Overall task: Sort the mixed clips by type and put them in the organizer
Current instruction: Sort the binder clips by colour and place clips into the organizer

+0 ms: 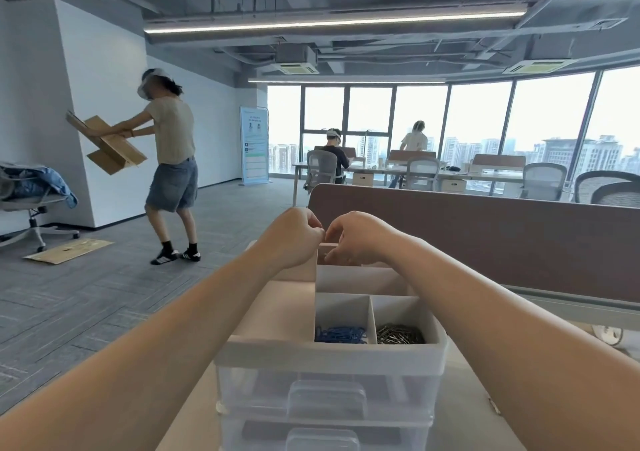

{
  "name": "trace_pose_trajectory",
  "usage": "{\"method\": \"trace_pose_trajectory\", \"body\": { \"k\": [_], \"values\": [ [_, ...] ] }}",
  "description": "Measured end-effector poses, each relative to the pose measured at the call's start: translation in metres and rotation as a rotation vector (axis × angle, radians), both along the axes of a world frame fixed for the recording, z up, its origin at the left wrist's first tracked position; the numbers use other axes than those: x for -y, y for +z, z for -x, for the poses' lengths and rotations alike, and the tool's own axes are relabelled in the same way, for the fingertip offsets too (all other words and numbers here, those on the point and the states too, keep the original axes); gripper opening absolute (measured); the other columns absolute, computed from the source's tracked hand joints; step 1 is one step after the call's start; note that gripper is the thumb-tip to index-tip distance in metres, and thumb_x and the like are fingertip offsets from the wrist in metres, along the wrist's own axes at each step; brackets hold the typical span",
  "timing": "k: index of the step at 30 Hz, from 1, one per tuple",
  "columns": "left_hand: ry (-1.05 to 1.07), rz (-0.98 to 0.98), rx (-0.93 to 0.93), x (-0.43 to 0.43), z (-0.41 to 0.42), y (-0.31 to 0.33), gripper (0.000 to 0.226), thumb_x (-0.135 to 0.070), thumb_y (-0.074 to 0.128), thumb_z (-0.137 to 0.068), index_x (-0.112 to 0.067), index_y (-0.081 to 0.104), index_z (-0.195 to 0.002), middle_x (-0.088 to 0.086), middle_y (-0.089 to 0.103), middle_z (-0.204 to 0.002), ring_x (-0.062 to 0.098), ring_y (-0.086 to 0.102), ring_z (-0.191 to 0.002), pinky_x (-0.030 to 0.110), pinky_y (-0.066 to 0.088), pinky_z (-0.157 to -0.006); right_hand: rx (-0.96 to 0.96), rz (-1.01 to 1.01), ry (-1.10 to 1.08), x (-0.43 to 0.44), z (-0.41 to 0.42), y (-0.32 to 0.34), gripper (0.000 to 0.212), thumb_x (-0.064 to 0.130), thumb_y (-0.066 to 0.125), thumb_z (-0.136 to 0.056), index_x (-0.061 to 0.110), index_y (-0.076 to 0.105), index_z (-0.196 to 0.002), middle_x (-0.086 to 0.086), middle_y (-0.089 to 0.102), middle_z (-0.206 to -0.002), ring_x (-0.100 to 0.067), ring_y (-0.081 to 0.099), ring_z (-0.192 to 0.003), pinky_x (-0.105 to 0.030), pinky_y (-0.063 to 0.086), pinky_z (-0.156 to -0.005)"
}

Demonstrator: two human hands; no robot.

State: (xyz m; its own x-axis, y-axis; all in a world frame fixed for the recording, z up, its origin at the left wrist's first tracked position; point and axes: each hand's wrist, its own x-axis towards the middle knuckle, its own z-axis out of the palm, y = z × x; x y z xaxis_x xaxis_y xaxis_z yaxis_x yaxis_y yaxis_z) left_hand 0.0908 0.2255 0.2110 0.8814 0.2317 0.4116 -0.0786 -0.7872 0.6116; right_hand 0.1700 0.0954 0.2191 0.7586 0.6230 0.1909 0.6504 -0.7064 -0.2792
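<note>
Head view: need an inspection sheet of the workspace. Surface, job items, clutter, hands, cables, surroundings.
Surface: pale desk, with a brown partition behind it.
Job's things: white organizer; blue clips in the front-left small compartment, silver clips in the one to its right; clear drawers below.
Clutter: white round item at the right, unclear.
Grippers: left hand and right hand have curled fingers, fingertips meeting above the organizer's rear; anything held is hidden.
Cables: nothing seen.
Surroundings: open office; person carrying a cardboard box; flat cardboard on the floor.
</note>
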Motion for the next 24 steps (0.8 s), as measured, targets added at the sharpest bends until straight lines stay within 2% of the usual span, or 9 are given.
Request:
{"method": "trace_pose_trajectory", "body": {
  "k": [5,7,11,13,16,20,22,24],
  "values": [
    [-0.028,-0.009,0.02,0.018,0.013,0.006,0.018,-0.019,0.055,-0.092,-0.011,0.067,-0.103,-0.004,0.06,-0.08,0.009,0.055,-0.069,0.022,0.038,-0.057,0.108,-0.089,-0.023,0.021,0.005,0.002,0.021,0.027,0.071,-0.087,0.022,0.07,-0.107,0.01,0.062,-0.092,-0.014,0.062,-0.083,-0.03,0.051,-0.077],
    [-0.057,-0.017,0.038,0.031,0.023,0.009,0.015,-0.02,0.056,-0.093,-0.013,0.066,-0.101,-0.003,0.063,-0.083,0.008,0.057,-0.07,0.022,0.038,-0.058,0.12,-0.141,-0.03,0.038,0.016,0.003,0.018,0.031,0.069,-0.088,0.023,0.071,-0.104,0.011,0.063,-0.088,-0.01,0.059,-0.076,-0.028,0.048,-0.071],
    [-0.14,-0.009,0.072,0.071,0.041,0.008,0.011,-0.024,0.057,-0.094,-0.019,0.065,-0.089,-0.001,0.067,-0.079,0.01,0.058,-0.066,0.027,0.046,-0.063,0.147,-0.219,-0.058,0.09,0.051,0.002,0.013,0.034,0.066,-0.09,0.025,0.072,-0.097,0.013,0.062,-0.083,-0.007,0.058,-0.076,-0.024,0.044,-0.064],
    [-0.192,-0.02,0.09,0.099,0.052,0.002,0.012,-0.025,0.057,-0.094,-0.02,0.066,-0.087,-0.003,0.067,-0.079,0.009,0.057,-0.066,0.026,0.044,-0.062,0.149,-0.251,-0.096,0.122,0.07,-0.002,0.013,0.034,0.065,-0.09,0.024,0.072,-0.093,0.013,0.063,-0.08,-0.006,0.058,-0.073,-0.023,0.041,-0.061],
    [-0.276,-0.025,0.109,0.144,0.069,-0.01,0.016,-0.028,0.057,-0.095,-0.022,0.067,-0.084,-0.006,0.067,-0.076,0.011,0.059,-0.066,0.025,0.045,-0.059,0.151,-0.263,-0.168,0.173,0.095,-0.011,0.014,0.035,0.065,-0.09,0.024,0.073,-0.091,0.011,0.066,-0.081,-0.008,0.06,-0.075,-0.023,0.044,-0.062],
    [-0.41,0.019,0.063,0.201,0.08,-0.033,0.021,-0.031,0.056,-0.096,-0.023,0.063,-0.078,-0.005,0.064,-0.066,0.01,0.055,-0.057,0.026,0.046,-0.057,0.114,-0.249,-0.265,0.237,0.116,-0.028,0.014,0.037,0.063,-0.091,0.026,0.072,-0.089,0.01,0.067,-0.08,-0.011,0.062,-0.07,-0.026,0.05,-0.062],
    [-0.418,-0.009,0.022,0.223,0.078,-0.046,0.022,-0.032,0.054,-0.096,-0.024,0.061,-0.077,-0.006,0.063,-0.065,0.012,0.056,-0.059,0.028,0.045,-0.057,0.092,-0.232,-0.302,0.262,0.12,-0.04,0.014,0.034,0.061,-0.092,0.025,0.071,-0.089,0.009,0.067,-0.082,-0.013,0.063,-0.07,-0.03,0.053,-0.064],
    [-0.411,-0.026,-0.033,0.242,0.071,-0.062,0.019,-0.031,0.052,-0.095,-0.025,0.061,-0.079,-0.006,0.063,-0.069,0.013,0.059,-0.064,0.029,0.045,-0.058,0.073,-0.195,-0.328,0.282,0.119,-0.054,0.014,0.029,0.057,-0.095,0.025,0.07,-0.094,0.01,0.067,-0.087,-0.009,0.062,-0.075,-0.027,0.053,-0.068]
  ]
}}
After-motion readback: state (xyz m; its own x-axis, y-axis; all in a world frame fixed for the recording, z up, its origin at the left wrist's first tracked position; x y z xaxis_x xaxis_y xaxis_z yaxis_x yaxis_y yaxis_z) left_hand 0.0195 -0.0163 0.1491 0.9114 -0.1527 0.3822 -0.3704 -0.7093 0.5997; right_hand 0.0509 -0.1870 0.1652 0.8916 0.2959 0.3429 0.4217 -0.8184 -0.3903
